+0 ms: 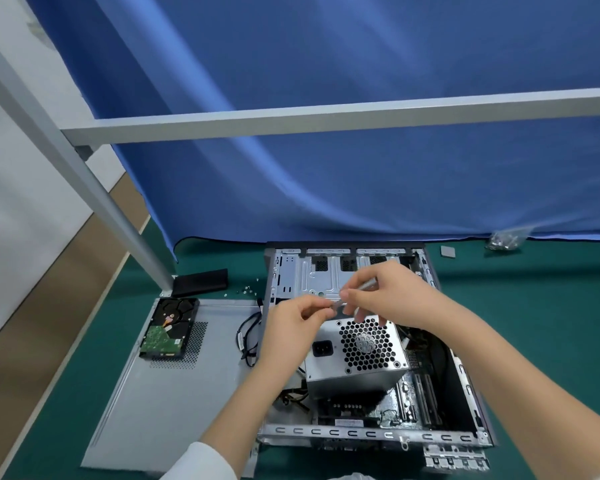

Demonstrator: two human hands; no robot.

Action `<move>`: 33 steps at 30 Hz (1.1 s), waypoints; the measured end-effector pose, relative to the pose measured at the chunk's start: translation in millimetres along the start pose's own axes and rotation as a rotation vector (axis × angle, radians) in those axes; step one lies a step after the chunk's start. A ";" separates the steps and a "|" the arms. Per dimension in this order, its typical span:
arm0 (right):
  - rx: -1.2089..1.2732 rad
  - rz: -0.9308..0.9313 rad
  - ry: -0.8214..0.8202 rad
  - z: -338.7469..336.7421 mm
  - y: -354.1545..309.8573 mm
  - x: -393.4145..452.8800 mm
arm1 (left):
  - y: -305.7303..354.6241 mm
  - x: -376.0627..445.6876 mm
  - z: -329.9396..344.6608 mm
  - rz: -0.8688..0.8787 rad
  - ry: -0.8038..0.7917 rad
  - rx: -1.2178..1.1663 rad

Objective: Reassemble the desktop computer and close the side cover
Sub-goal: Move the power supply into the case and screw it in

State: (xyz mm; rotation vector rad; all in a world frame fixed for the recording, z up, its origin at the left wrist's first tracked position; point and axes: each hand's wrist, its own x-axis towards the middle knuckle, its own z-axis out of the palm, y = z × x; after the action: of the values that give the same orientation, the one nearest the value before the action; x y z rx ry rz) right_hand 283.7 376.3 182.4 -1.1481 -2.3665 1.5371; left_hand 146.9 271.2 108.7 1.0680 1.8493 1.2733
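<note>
The open computer case (371, 433) lies on its side on the green mat. A silver power supply (355, 351) with a honeycomb grille rests loose and tilted inside it, above the motherboard (416, 393). Both hands hover over the case. My right hand (388, 296) grips a thin grey tube-like item (366, 286). My left hand (291, 327) pinches the small tip of that item (336, 304). The grey side cover (174, 393) lies flat to the left of the case, with a hard drive (168, 329) on top of it.
A black flat object (200, 281) and small loose screws (246, 289) lie behind the side cover. Black cables (248, 337) trail beside the case. A bag of screws (504, 240) and a small grey pad (447, 251) sit far right. A blue curtain and a grey frame post stand behind.
</note>
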 end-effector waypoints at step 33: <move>-1.069 -0.081 -0.142 16.6 -20.0 29.7 | -49.1 10.5 31.9 -0.031 -0.038 0.206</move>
State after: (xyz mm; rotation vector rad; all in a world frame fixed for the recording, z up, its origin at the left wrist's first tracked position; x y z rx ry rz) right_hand 244.3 378.4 181.6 -1.0103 -3.3561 0.2181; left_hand 156.4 284.1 51.4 1.1571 1.9921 1.0545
